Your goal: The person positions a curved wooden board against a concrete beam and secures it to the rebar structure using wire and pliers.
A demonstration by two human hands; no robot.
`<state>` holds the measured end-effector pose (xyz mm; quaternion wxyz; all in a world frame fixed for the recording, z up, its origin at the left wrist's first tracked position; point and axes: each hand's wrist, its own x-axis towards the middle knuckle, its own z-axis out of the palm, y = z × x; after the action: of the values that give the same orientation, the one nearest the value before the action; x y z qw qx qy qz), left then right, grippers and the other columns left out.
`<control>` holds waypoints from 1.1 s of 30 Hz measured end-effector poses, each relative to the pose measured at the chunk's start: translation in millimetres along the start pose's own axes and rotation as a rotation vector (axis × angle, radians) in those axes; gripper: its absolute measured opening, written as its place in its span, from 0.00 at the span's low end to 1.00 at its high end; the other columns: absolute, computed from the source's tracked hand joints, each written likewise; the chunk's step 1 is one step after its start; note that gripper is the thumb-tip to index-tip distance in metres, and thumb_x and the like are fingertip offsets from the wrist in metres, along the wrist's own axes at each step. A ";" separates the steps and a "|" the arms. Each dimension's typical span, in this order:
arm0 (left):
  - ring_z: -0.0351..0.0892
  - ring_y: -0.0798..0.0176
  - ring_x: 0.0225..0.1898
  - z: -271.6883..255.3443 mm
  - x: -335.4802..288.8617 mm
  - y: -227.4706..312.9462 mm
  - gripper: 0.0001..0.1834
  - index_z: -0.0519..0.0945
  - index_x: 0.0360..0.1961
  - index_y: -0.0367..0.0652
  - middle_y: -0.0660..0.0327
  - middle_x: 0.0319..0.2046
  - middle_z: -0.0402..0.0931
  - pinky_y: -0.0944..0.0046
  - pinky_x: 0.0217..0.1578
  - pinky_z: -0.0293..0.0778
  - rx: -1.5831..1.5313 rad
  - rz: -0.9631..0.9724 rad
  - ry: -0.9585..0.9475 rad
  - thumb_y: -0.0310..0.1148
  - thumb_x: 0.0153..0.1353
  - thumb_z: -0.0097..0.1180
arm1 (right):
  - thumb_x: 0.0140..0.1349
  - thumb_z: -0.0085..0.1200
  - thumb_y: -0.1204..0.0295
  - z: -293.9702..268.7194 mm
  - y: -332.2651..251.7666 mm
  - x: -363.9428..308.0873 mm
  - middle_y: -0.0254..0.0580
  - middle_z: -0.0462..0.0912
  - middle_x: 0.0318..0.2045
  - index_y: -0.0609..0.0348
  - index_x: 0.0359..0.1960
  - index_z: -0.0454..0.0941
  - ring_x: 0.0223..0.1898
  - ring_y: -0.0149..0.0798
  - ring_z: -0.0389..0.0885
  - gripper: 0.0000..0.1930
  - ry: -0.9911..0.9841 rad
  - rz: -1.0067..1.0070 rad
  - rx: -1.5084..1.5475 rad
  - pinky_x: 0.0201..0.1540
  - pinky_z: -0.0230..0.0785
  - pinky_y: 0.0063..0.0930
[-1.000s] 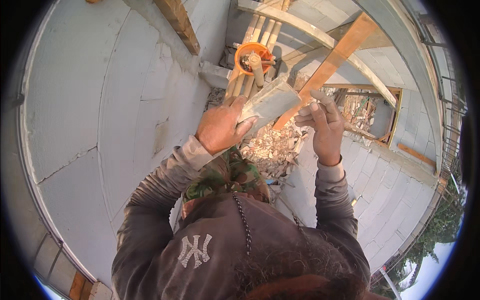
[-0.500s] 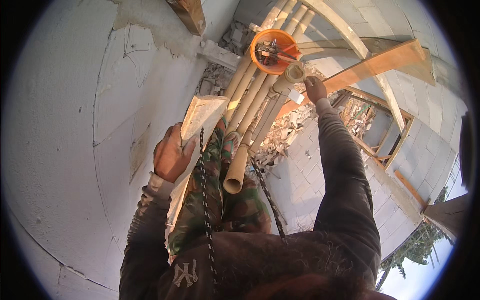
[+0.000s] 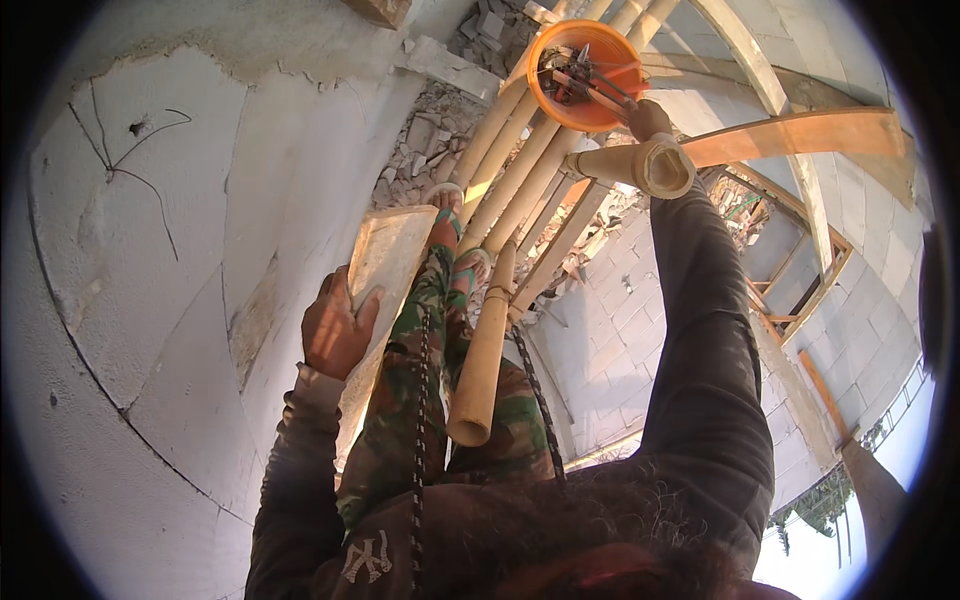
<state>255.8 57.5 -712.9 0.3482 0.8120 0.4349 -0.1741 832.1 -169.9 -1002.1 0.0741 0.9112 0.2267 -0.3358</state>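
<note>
Pale block walls (image 3: 150, 330) flank bamboo poles (image 3: 527, 200) under one orange bucket (image 3: 622, 60); left hand (image 3: 338, 325) clasps one board (image 3: 395, 242); right hand (image 3: 648, 120) curls, its hold unclear.

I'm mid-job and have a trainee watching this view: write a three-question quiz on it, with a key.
1. True or false: the left hand holds the pale board.
2. What colour is the bucket? A blue, B orange, C green.
3. Which hand is nearer to the bucket?

Key: 1. True. 2. B, orange. 3. The right hand.
</note>
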 end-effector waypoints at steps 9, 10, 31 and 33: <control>0.87 0.35 0.48 14.4 16.1 20.2 0.25 0.80 0.61 0.37 0.42 0.47 0.85 0.45 0.49 0.81 -0.197 -0.044 -0.041 0.41 0.70 0.66 | 0.73 0.55 0.59 1.6 -59.8 -10.6 0.46 0.78 0.69 0.40 0.70 0.75 0.74 0.53 0.71 0.24 0.250 -0.164 -0.262 0.73 0.67 0.57; 0.87 0.36 0.47 14.5 17.8 20.5 0.25 0.80 0.62 0.40 0.43 0.47 0.85 0.45 0.48 0.82 -0.189 -0.046 -0.054 0.41 0.69 0.66 | 0.74 0.54 0.59 3.6 -64.9 -6.1 0.45 0.79 0.68 0.41 0.70 0.76 0.74 0.52 0.71 0.23 0.220 -0.158 -0.334 0.74 0.65 0.58; 0.88 0.38 0.32 32.8 -17.0 34.4 0.23 0.84 0.35 0.36 0.44 0.27 0.84 0.39 0.36 0.83 0.213 0.008 0.051 0.51 0.68 0.63 | 0.79 0.48 0.61 -42.4 39.3 -236.1 0.35 0.78 0.23 0.63 0.48 0.84 0.25 0.32 0.79 0.17 -0.164 0.176 0.929 0.27 0.73 0.29; 0.87 0.35 0.36 17.6 -24.1 46.8 0.27 0.83 0.57 0.35 0.42 0.34 0.87 0.39 0.41 0.82 0.174 -0.006 -0.034 0.48 0.68 0.61 | 0.79 0.49 0.61 -55.2 23.8 -328.1 0.34 0.78 0.25 0.62 0.51 0.84 0.20 0.31 0.75 0.17 0.120 0.070 1.073 0.23 0.69 0.26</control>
<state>281.3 13.0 -691.7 0.2831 0.8347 0.4148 -0.2260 654.6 -294.4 -748.5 -0.4035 0.8458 -0.0033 -0.3489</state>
